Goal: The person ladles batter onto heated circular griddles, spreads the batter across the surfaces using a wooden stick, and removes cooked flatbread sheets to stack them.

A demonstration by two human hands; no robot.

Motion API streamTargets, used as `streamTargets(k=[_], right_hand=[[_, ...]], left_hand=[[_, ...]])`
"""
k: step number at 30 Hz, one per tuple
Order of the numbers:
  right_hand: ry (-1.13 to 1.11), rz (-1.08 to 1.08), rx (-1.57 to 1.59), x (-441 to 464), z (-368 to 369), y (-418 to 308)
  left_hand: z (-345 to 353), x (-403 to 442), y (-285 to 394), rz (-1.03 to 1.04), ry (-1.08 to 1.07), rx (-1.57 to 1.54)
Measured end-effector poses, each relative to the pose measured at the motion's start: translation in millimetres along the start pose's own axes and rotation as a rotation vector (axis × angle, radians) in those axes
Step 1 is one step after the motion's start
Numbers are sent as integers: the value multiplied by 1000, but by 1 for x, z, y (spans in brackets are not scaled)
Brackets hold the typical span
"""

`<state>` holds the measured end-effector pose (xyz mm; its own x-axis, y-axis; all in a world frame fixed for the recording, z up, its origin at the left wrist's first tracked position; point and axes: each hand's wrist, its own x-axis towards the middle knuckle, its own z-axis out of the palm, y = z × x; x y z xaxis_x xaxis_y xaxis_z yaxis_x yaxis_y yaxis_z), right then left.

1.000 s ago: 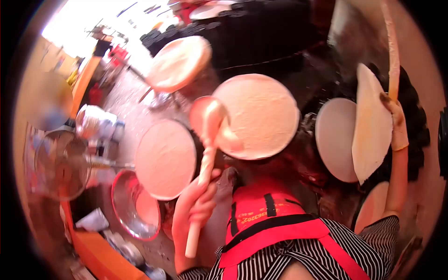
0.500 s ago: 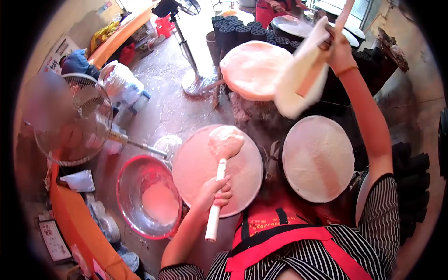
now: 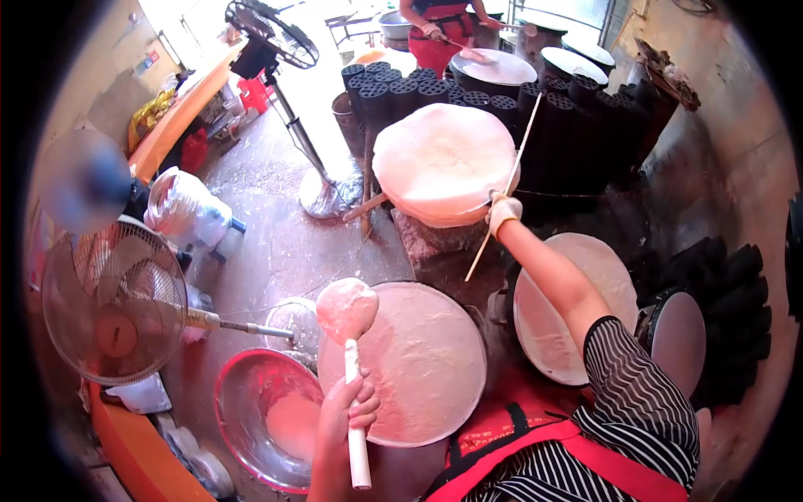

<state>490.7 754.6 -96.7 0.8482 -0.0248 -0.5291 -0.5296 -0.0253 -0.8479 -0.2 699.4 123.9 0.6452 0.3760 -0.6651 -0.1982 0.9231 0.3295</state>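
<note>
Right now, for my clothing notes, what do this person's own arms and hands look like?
The right hand wears a pale glove. The right arm has a short black-and-white striped sleeve. The left hand is bare; its sleeve is out of view.

The ladle (image 3: 352,358) is toward 7 o'clock from the middle of the view, held in the left hand (image 3: 360,404). Its rounded head, thickly smeared with pale, pinkish paste, points to 12 o'clock; its plain, light-coloured handle runs down to 6 o'clock. The stick (image 3: 522,138), slim, straight and pale, slants toward 2 o'clock from the middle, one end aimed at 1 o'clock and the other at 7, with the right hand (image 3: 503,212) around it. It crosses the pile of flat rounds (image 3: 443,159) at the pile's 3-to-4-o'clock edge; contact cannot be told. The pile, pale and broad, lies toward 1 o'clock, its rim uneven.
</note>
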Motion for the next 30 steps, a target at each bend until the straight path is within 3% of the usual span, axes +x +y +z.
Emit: streamTargets(k=[2,4,6,8,11,14,15,18,20,22,24,25,26,27,28,30], right_hand=[[-33,52,5,-28,-9,-10],[35,-268,-40,-7,-12,9],[92,-408,-43,-10,-40,3],[-228,-146,213,-64,-125,-37],[-634,-58,129,-84,-282,-45],[-434,-86,-197,-123,-470,-41],[-425,-55,-77,-110,-535,-12],[-217,-149,-214,-144,-702,7],[-210,-270,-158,-175,-785,0],[-245,-579,-345,-205,-838,-25],[-220,-661,-557,-226,-874,-54],[-226,-703,-684,-229,-890,-66],[-148,-929,-779,-223,-898,-69],[-22,-1151,-874,-217,-906,-71],[44,-1023,-1022,-242,-906,-93],[155,-824,-912,-225,-941,-72]], left_hand=[[10,-4,-1,-8,16,20],[20,-5,-5,-33,15,77],[34,-6,-14,-62,-5,128],[53,-8,-39,-103,-33,174],[90,-8,-73,-214,-47,335],[127,0,-129,-456,-124,293],[137,7,-149,-560,-106,194],[196,20,-225,-824,-252,148],[257,19,-282,-827,-281,422],[316,17,-348,-529,-383,1093],[346,38,-410,-201,-649,1482],[364,30,-446,75,-753,1676],[380,19,-482,377,-856,1834],[397,12,-512,538,-848,2074],[398,30,-537,793,-995,2125],[398,33,-605,850,-1108,2106]])
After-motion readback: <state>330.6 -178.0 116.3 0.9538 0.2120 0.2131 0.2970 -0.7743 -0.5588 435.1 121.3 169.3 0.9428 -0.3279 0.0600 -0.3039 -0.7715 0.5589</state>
